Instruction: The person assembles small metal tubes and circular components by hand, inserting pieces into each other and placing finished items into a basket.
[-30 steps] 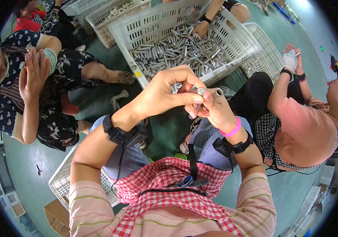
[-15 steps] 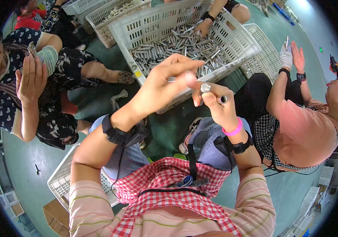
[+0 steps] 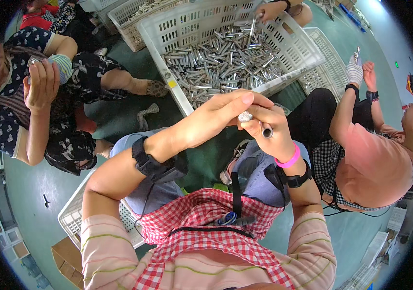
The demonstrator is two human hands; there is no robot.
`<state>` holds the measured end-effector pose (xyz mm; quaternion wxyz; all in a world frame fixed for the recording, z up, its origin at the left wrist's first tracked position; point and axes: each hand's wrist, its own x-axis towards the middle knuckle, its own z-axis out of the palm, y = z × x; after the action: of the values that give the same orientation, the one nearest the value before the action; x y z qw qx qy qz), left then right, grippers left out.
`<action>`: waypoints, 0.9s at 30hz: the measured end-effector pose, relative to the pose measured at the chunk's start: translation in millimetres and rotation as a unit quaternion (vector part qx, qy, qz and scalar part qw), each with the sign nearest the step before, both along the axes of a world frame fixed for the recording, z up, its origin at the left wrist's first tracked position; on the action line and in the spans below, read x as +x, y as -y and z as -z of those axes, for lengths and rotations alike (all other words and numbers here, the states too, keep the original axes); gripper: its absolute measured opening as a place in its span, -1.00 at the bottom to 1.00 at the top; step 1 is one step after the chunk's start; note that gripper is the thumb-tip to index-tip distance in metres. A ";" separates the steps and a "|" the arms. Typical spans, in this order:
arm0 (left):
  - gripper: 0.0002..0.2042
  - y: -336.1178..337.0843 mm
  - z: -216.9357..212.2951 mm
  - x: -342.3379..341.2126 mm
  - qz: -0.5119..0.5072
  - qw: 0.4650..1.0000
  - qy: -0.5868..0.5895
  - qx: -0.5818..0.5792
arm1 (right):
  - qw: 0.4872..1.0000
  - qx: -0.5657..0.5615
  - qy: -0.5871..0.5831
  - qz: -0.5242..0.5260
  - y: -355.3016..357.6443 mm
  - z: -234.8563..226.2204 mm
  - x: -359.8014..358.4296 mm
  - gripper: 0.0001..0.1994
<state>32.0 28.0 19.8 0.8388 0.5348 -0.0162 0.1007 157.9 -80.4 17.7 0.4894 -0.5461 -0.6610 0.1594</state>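
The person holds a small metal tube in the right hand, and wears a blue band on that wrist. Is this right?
Not quite. The head view shows the band on the right wrist is pink, not blue. The right hand does hold a small metal tube.

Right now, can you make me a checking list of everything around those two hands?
Surface: green floor, people sitting on it.
Job's things: small silver tube in the right hand; small pale piece pinched by the left hand.
Clutter: big white crate full of metal tubes; more white crates behind.
Hands: both raised together, both gripping.
Cables: black strap and thin cord over the checked apron.
Surroundings: co-workers on both sides; a gloved hand lifting a tube.
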 end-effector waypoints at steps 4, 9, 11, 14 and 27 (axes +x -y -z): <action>-0.51 -4.2 5.7 3.2 -0.011 0.999 0.014 0.042 | 0.999 -0.032 0.013 0.001 1.4 1.3 4.1 -0.75; -0.54 -9.7 2.0 8.4 -0.030 0.995 0.031 0.089 | 1.000 -0.011 0.014 -0.008 -3.2 1.4 8.6 -0.77; -0.53 -8.9 -2.3 6.1 -0.024 0.997 0.014 0.067 | 1.000 -0.028 -0.004 -0.010 -3.2 -3.4 6.8 -0.78; -0.53 -7.4 3.1 3.1 -0.053 0.994 0.004 0.094 | 1.000 0.005 0.022 -0.006 -5.0 -4.6 3.0 -0.80; -0.59 -6.2 -3.5 -1.2 -0.169 0.981 0.013 0.098 | 0.981 -0.090 -0.168 0.020 -2.6 -10.9 -2.4 -0.68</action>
<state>30.7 34.2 23.3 0.7531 0.6079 0.0537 0.2457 155.5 -77.9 28.6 0.5459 -0.5663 -0.5408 0.2979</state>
